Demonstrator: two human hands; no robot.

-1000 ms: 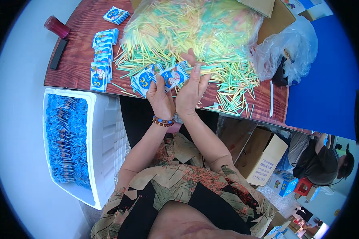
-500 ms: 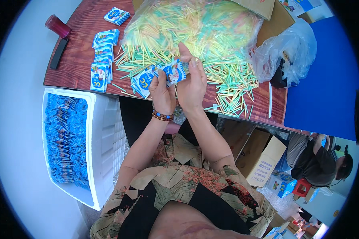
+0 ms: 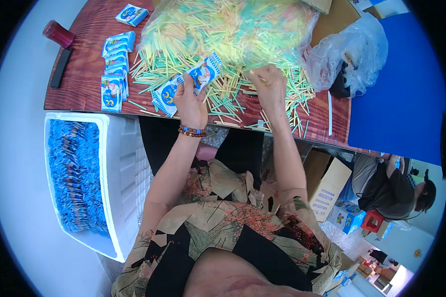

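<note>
The left hand [image 3: 191,101] is closed around a small fan of blue-and-white sachets [image 3: 186,84], thumb on top and fingers beneath, pinching them near their lower edges so that their printed faces look up; the fan spreads up and away from the hand to both sides, its long axis running from lower left to upper right over the bench [image 3: 84,74]. These sachets look light, thin and a little slick, likely to slide over one another, so a pinch across the overlapping corners, as here, seems the safest hold. The right hand [image 3: 267,86] is curled with its fingertips down in the loose heap of yellow and green sticks [image 3: 223,94] just in front of it; it seems to pinch one or a few, though how many cannot be told. The sticks look feather-light, stiff and thin, easy to scatter, best taken near the middle between thumb and forefinger; they lie every way, with no common direction. Beyond both hands sits a clear bag of more sticks [image 3: 233,27]. Further left of the left hand a row of sachets [image 3: 115,64] lies flat on the bench, and below it, off the bench edge, stands a white bin of blue packets [image 3: 77,173].
</note>
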